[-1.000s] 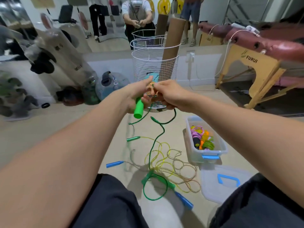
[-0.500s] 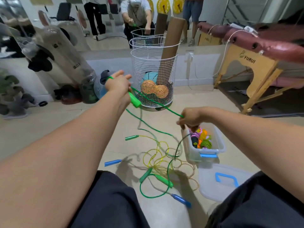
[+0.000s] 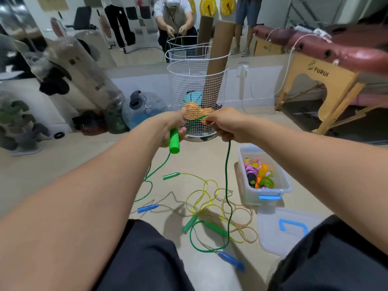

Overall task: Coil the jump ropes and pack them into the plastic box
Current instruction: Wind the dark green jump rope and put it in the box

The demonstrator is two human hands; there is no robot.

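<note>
- Versus half a second back: right hand (image 3: 227, 126) is up from beside the box and now close to the left hand (image 3: 168, 128) in front of the wire basket (image 3: 197, 80); the two are near each other, not touching.
- Left hand is lower and nearer centre than before, fingers still wrapped round the green handle (image 3: 174, 142), which points down.
- Right hand pinches the green rope (image 3: 226, 175); a short arc of rope runs between the hands, where before it was a long taut span.
- Below the right hand the rope hangs to the floor and loops by the knees.
- Counts: two hands; green handles, four seen – one held, three on the floor (image 3: 171, 176), (image 3: 190, 223), (image 3: 216, 226).
- Blue handles: two (image 3: 148, 208), (image 3: 231, 260).
- One tangle of yellow rope (image 3: 206, 198) on the floor, with a paler clear cord mixed through it.
- One plastic box (image 3: 265, 195), open, right of the tangle, holding coiled ropes (image 3: 259, 173) in pink, orange and green; exact number unclear.
- One lid (image 3: 281, 232) flat on the floor just in front of the box.
- Hard to tell: which floor handle belongs to which rope.
- Right fingertips are hidden behind the hand; the lid's near corner is cut off by the right knee.
</note>
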